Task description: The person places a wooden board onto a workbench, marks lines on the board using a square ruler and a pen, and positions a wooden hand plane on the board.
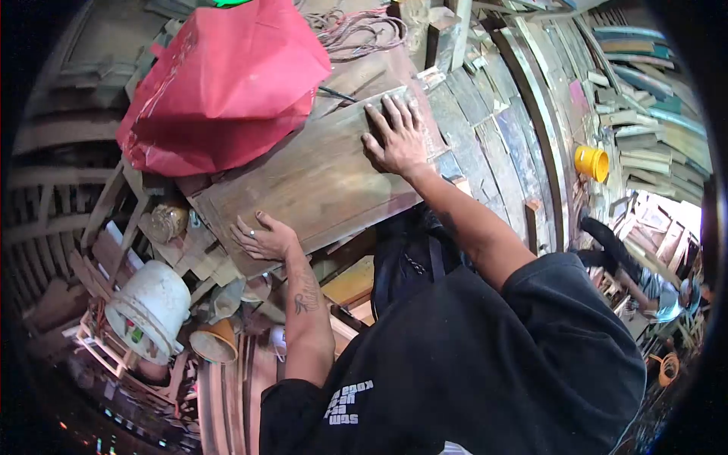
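Observation:
A broad brown wooden panel (pixel 303 178) lies flat across the workbench in front of me. My left hand (pixel 264 238), with a ring on one finger, rests on its near left end, fingers spread and holding nothing. Toward the panel's right end, my right hand (pixel 396 136) is laid palm down, fingers stretched out, also with nothing in it. A large red fabric bag (pixel 227 83) stands at the panel's far side and hides part of that edge.
Coiled cords (pixel 364 36) lie behind the bag. A white bucket (pixel 152 303) and a yellow container (pixel 214 341) are at lower left. A dark backpack (pixel 406 262) sits below the panel. Rightward are a yellow bucket (pixel 591 163), stacked boards (pixel 644 159) and another person (pixel 656 292).

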Motion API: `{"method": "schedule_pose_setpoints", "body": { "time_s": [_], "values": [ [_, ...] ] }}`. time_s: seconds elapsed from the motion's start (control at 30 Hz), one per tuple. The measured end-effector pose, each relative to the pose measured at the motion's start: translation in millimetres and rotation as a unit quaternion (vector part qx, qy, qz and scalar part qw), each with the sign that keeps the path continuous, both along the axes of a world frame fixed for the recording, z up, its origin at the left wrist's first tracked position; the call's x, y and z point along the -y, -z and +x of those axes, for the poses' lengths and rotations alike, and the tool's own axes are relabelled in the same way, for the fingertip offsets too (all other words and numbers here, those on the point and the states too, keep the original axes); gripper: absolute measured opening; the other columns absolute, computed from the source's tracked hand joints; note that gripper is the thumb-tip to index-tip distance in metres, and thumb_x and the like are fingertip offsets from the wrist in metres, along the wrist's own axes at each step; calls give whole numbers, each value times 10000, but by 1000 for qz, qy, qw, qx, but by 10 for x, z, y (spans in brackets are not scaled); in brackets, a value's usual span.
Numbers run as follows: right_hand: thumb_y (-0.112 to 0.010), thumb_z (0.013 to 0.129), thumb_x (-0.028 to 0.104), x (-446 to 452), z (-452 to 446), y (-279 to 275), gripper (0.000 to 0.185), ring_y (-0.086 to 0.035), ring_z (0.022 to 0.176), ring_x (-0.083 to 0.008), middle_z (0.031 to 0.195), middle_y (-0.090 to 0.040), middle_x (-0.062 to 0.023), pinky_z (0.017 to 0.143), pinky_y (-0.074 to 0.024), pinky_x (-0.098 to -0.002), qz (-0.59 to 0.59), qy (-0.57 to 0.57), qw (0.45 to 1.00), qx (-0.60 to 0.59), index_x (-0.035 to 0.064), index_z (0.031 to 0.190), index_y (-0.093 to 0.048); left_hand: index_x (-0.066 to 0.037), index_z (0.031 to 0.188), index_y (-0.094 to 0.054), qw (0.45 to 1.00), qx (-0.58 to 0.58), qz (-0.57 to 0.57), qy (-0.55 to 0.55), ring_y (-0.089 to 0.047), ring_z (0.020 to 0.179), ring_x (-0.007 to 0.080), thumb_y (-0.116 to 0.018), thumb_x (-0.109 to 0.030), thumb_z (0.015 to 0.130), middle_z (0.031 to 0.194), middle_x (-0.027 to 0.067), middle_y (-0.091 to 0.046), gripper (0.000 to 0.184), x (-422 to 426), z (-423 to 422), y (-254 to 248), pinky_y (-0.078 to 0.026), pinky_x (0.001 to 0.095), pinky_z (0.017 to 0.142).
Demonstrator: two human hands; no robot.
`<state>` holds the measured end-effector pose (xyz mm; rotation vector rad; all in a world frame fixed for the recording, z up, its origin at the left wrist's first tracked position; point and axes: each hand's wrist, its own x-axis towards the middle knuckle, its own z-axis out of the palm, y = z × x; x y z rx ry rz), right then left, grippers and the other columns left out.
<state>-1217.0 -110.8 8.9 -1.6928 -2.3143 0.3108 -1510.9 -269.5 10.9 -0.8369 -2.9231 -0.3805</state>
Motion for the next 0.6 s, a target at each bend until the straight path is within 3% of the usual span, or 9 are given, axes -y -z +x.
{"method": "schedule_pose_setpoints", "body": {
  "time_s": [0.1,0.2,0.27,0.33,0.43,0.53,0.6],
  "values": [
    [-545,1015,594,-11,-2,-56,697,-319,1567,-329,1654,-420,-162,1304,-141,-558,-9,3,1000,13,262,1622,-458,-210,1568,-502,999,-21,-33,-26,-466,1470,340,-577,-504,1044,1653,95,-452,606,32,-36,93,-322,562,1184],
    [-581,1001,580,-23,-18,-52,666,-335,1556,-325,1637,-441,-149,1293,-165,-555,-1,5,1000,11,262,1582,-513,-209,1573,-497,999,-16,-22,-22,-451,1482,343,-565,-517,1046,1658,94,-445,614,15,-13,41,-307,567,1196],
    [-648,978,544,-73,-79,-65,564,-403,1474,-342,1518,-519,-129,1271,-198,-570,29,34,998,-32,248,1458,-620,-213,1578,-490,999,-17,-18,-31,-430,1498,341,-556,-531,1047,1663,91,-434,622,33,-31,102,-297,569,1206],
    [-737,932,498,-262,-236,-134,453,-469,1316,-359,1280,-552,-119,1238,-233,-603,20,87,993,-71,235,1297,-680,-217,1576,-486,999,-15,-19,-29,-410,1513,333,-550,-528,1050,1667,85,-420,615,33,-41,131,-299,570,1208],
    [-741,922,502,-582,-494,-201,468,-463,1331,-366,1287,-549,-131,1242,-225,-614,45,85,990,-99,221,1291,-681,-160,1534,-520,998,19,-21,-52,-395,1533,309,-626,-451,1020,1654,93,-428,600,-29,14,30,-307,538,1221],
    [-735,924,540,-834,-706,-126,485,-475,1316,-403,1311,-555,-141,1215,-251,-629,77,17,991,-104,244,1307,-703,-165,1539,-513,999,-5,-23,-40,-402,1527,307,-655,-410,1004,1654,90,-427,605,-22,-19,75,-311,528,1221],
    [-724,933,527,-855,-800,-119,441,-491,1313,-388,1316,-564,-138,1227,-250,-625,54,61,996,-36,287,1302,-724,-167,1538,-515,997,10,-41,-61,-402,1526,304,-631,-431,1012,1644,100,-437,600,-14,7,40,-311,530,1220]
  ]
}}
